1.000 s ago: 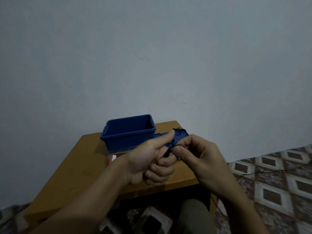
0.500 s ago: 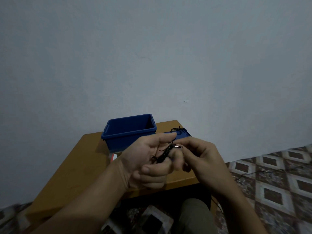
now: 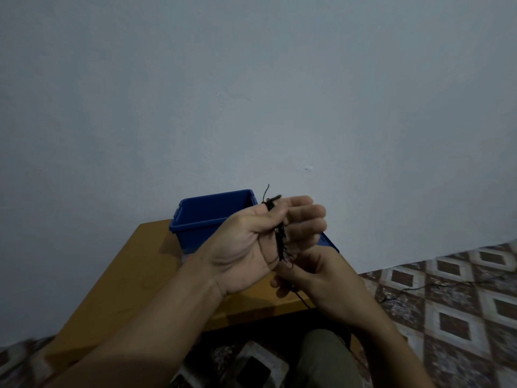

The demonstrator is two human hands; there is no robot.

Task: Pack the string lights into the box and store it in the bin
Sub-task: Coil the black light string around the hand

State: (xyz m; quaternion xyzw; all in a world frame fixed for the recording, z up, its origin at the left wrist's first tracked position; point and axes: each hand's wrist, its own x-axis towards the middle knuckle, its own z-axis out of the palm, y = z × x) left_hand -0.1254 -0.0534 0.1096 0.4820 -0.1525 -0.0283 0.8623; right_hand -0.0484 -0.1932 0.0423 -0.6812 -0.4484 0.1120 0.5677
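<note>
Both hands over wooden counter: left hand grip clamps wound black string lights under thumb, keeping coil compact; right hand grip pinches trailing wire, likely feeding next loop; blue plastic bin behind.

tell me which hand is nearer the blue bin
Left. The left hand, gripping the string lights, overlaps the blue bin; the right hand is lower, nearer the person.
</note>
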